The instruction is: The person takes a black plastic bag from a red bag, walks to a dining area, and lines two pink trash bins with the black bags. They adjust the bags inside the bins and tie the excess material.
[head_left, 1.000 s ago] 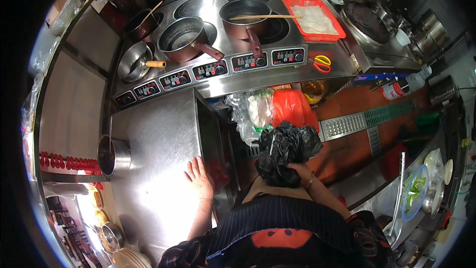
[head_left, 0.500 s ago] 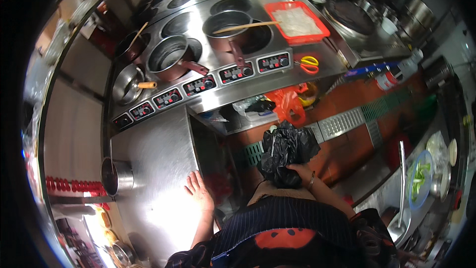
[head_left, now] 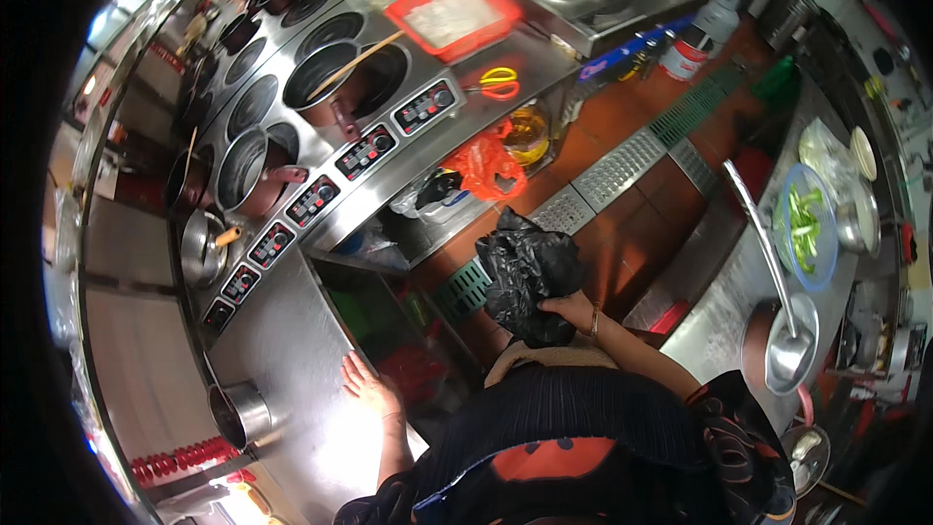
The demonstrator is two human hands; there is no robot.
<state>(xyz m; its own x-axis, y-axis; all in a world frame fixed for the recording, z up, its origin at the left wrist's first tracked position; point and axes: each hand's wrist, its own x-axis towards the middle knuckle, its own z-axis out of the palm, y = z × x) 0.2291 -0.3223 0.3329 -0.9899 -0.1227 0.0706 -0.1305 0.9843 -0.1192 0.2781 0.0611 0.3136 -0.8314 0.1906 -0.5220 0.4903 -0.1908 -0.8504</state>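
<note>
Blk plastic bag (head_left: 525, 272) is in the R grip (head_left: 575, 312), in front of the wearer's waist, over the tiled floor. Bag bunches up fwd & to the L of that grip, which is closed round its lower R side, thumb on the near face. L grip (head_left: 369, 391) is empty: wide, fingers spread, at the R edge of the steel counter (head_left: 282, 350), well apart from the bag; can't tell if the palm presses down.

Hard to see: bag's contents; R fingers mostly lost behind the plastic; part of the counter by the L wrist is washed out w/ glare; space under the counter too dark to make out. Fisheye rim cuts off the far L & R.

Counts: 1 blk bag in hand; 1 orange-red bag (head_left: 491, 165) on the low shelf; 1 pr scissors (head_left: 500, 84), red & yellow handles; 1 red basket (head_left: 486, 39) w/ pale stuff in it; 6 control panels (head_left: 365, 152) along the range front; 1 steel pot (head_left: 255, 413) on the counter, far L; 1 ladle (head_left: 789, 355) & 1 blue colander (head_left: 833, 233) of greens (head_left: 804, 224), both R side.
</note>
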